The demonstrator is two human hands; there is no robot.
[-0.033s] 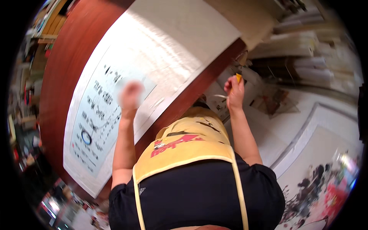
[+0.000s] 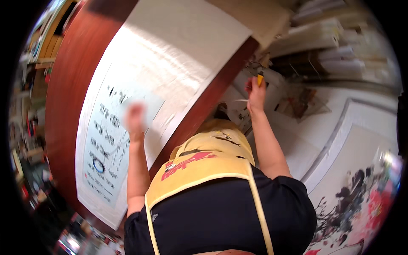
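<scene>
My left hand [image 2: 136, 117] is over the right edge of the pale blue calligraphy sheet [image 2: 108, 144], smeared by motion, so its fingers cannot be made out. The sheet bears dark brush characters and lies within a longer white paper scroll [image 2: 174, 63]. A dark ring-shaped object [image 2: 98, 165] rests on its lower part. Off the table's right side, my right hand [image 2: 256, 95] is closed around a small yellow tool [image 2: 260, 79] with a dark end. A thin white strip [image 2: 241, 100] sticks out leftward from this hand.
The reddish-brown table [image 2: 63, 140] has its near edge running diagonally beside my yellow apron [image 2: 204, 163]. Rolled papers [image 2: 306, 38] are stacked at the far right. A framed flower painting [image 2: 352, 204] stands at the lower right. Cluttered shelves [image 2: 46, 46] line the left.
The view has shifted slightly, with the far end of the table moving left in the picture. The yellow tool in my right hand shows more plainly. My left hand stays over the sheet, still blurred.
</scene>
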